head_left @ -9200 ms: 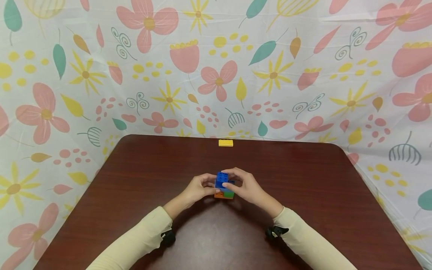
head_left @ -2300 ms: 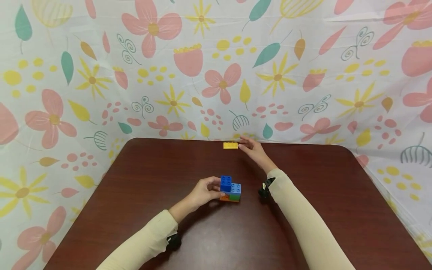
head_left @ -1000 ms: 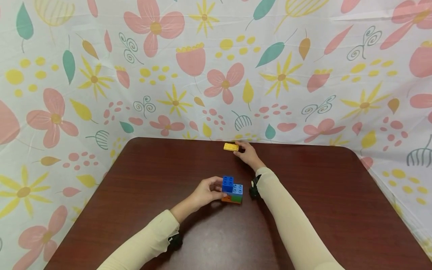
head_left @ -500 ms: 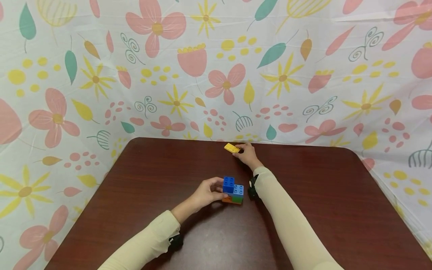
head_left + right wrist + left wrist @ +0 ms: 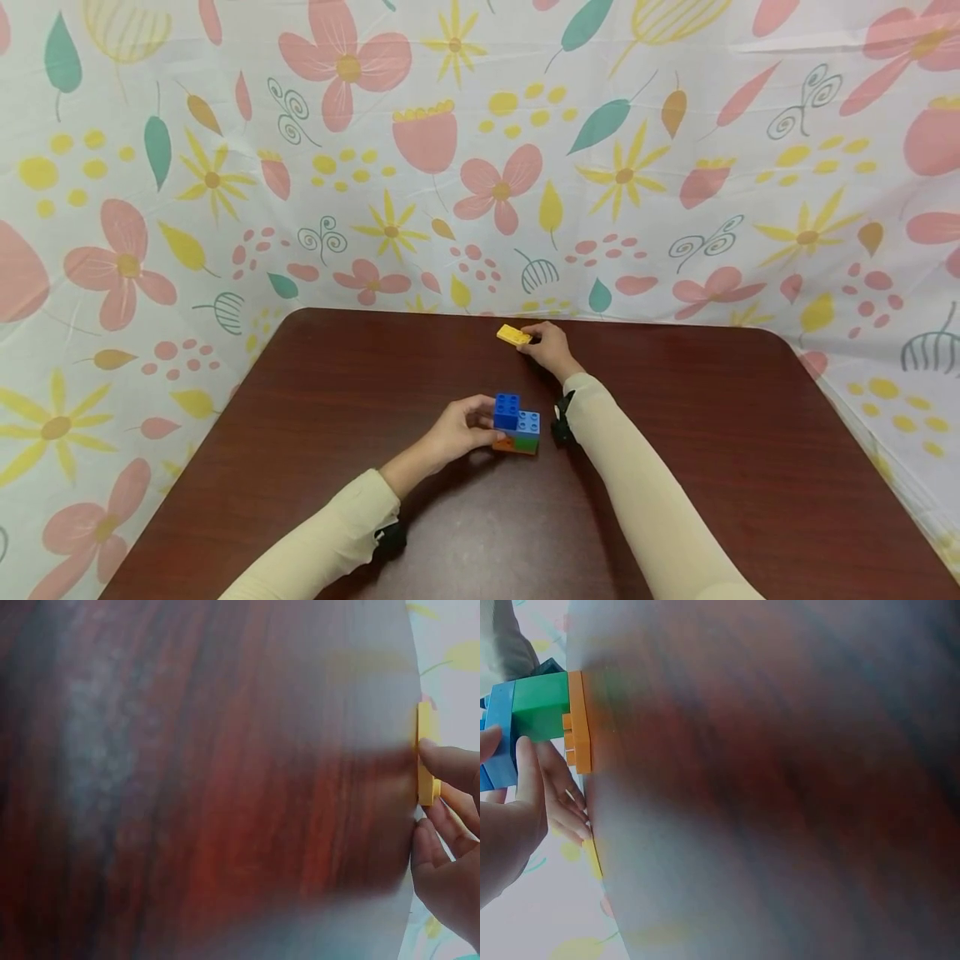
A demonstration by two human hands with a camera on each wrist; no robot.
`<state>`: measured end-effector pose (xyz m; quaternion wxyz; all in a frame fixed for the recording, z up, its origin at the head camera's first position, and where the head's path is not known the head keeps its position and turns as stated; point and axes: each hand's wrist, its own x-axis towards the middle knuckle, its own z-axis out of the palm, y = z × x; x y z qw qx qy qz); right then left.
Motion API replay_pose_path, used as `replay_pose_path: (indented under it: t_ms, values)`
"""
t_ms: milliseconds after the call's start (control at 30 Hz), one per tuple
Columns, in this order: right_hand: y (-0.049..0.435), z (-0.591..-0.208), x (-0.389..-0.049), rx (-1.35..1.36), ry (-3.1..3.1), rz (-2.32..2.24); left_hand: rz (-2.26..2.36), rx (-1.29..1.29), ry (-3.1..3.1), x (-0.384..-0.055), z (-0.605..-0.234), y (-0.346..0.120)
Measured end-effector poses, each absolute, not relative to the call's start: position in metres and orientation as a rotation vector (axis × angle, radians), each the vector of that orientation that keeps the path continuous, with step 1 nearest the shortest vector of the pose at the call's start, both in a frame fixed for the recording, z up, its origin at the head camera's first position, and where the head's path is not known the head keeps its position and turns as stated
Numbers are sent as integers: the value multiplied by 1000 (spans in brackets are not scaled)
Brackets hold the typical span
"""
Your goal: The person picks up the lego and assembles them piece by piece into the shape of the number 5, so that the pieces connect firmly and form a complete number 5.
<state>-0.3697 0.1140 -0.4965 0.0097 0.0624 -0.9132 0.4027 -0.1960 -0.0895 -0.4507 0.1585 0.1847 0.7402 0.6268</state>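
Note:
My left hand (image 5: 453,435) grips the left side of a small stack of toy building bricks on the table. An orange plate (image 5: 583,727) forms the bottom, with a green brick (image 5: 541,705) standing on part of it. Above lies a light blue brick (image 5: 528,422), and a dark blue brick (image 5: 506,410) sits on its left half. Near the far edge, my right hand (image 5: 550,348) pinches the right end of a flat yellow brick (image 5: 513,335). The right wrist view shows thumb and fingers on this yellow brick (image 5: 425,724), its studs partly hidden.
Dark brown wooden table (image 5: 337,367) with rounded far corners. A white cloth with printed flowers (image 5: 435,200) hangs just behind its far edge. Bare tabletop lies between the stack and the yellow brick.
My right hand left the stack, reached to the far edge and took hold of the yellow brick. It has turned the brick askew and drawn it slightly nearer. My left hand stays on the stack.

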Motion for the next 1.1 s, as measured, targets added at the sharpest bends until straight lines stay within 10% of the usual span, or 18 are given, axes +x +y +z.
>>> replay_pose_path:
  t_ms: [1100]
  values:
    - [158,-455,-340,478,-2814,1319,1784,506,2159,-194,-449,-87]
